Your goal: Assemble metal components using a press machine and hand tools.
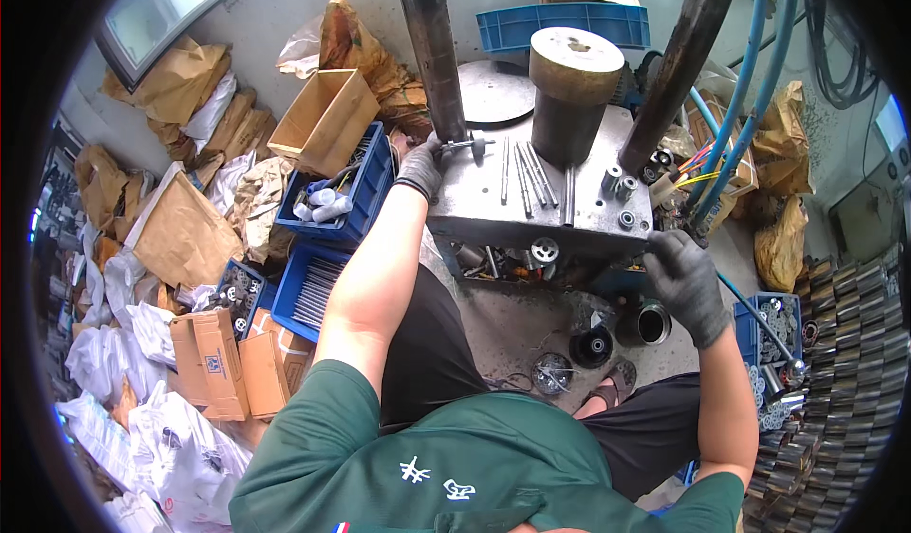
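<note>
My left hand, in a grey glove, is closed on a thin metal shaft at the left edge of the metal press table. A short dark collar sits on the shaft, over the tabletop. Just off the table's right front corner is my right hand, also gloved, its fingers curled; what they hold, if anything, is hidden. Several slim metal rods lie on the table, with a thicker rod beside them. Small metal rings stand near the right edge.
A thick steel cylinder rises between two dark columns. Blue bins with shafts and parts stand at left, below a wooden box. Blue hoses hang at right, above stacked metal pieces. A metal cup lies on the floor.
</note>
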`<action>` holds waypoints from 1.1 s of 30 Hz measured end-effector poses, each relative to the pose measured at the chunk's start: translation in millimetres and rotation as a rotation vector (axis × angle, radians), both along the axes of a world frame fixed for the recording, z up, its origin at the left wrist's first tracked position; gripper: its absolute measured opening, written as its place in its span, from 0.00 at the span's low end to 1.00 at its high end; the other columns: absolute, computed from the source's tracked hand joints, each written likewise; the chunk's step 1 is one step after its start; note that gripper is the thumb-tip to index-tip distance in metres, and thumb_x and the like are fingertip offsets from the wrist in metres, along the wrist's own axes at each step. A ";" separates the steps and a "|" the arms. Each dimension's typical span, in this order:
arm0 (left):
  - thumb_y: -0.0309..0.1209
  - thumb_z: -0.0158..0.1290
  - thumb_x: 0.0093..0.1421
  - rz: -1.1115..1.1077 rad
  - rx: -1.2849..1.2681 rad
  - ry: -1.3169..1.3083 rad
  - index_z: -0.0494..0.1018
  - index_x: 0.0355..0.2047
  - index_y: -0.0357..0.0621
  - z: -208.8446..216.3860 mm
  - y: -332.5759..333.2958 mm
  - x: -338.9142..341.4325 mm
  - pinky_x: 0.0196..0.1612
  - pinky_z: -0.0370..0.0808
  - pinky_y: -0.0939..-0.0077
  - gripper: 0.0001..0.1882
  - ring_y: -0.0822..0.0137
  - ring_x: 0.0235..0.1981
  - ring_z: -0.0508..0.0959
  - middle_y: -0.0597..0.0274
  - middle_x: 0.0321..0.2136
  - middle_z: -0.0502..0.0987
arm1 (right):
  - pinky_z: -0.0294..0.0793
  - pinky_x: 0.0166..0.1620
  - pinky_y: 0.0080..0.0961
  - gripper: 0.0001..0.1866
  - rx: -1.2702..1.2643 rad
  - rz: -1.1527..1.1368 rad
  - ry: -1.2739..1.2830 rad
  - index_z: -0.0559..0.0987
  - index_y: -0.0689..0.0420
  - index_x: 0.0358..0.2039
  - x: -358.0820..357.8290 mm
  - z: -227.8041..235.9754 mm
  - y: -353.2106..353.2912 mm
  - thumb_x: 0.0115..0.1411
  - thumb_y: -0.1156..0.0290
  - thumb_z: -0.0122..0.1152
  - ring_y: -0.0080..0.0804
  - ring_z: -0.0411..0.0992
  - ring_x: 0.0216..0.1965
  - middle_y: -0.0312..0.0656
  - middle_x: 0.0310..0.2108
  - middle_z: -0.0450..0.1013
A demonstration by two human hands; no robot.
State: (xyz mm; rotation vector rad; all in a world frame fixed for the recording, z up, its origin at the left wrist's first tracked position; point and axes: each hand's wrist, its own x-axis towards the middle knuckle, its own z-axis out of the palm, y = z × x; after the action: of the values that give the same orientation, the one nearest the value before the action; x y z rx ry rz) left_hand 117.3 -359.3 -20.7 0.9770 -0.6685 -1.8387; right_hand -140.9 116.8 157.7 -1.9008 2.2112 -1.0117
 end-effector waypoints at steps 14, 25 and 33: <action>0.43 0.66 0.61 -0.017 -0.333 -0.727 0.81 0.34 0.45 20.1 8.5 -15.4 0.21 0.68 0.72 0.15 0.71 0.17 0.70 0.64 0.23 0.77 | 0.79 0.46 0.39 0.16 0.132 -0.231 -0.038 0.83 0.61 0.45 -78.6 -107.5 -37.5 0.57 0.68 0.68 0.50 0.79 0.42 0.53 0.41 0.78; 0.38 0.65 0.63 0.159 -0.005 -0.262 0.77 0.29 0.48 -6.2 13.5 -21.8 0.15 0.63 0.78 0.11 0.73 0.13 0.70 0.68 0.17 0.74 | 0.78 0.46 0.45 0.15 0.217 -0.263 0.198 0.82 0.57 0.39 -71.2 -104.6 -58.8 0.56 0.61 0.69 0.51 0.78 0.42 0.50 0.42 0.76; 0.39 0.61 0.65 0.117 0.147 0.000 0.74 0.28 0.49 26.0 22.9 -6.1 0.13 0.63 0.79 0.12 0.72 0.13 0.72 0.66 0.18 0.74 | 0.79 0.45 0.46 0.13 0.214 -0.348 0.201 0.83 0.56 0.37 -71.7 -108.6 -72.1 0.59 0.60 0.66 0.51 0.79 0.41 0.49 0.43 0.77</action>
State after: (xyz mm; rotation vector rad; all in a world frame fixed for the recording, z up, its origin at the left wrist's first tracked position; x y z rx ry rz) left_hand 111.3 -336.3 5.3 1.0887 -0.4717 -1.8036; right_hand -212.6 44.7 49.0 -1.6263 2.7058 -0.5994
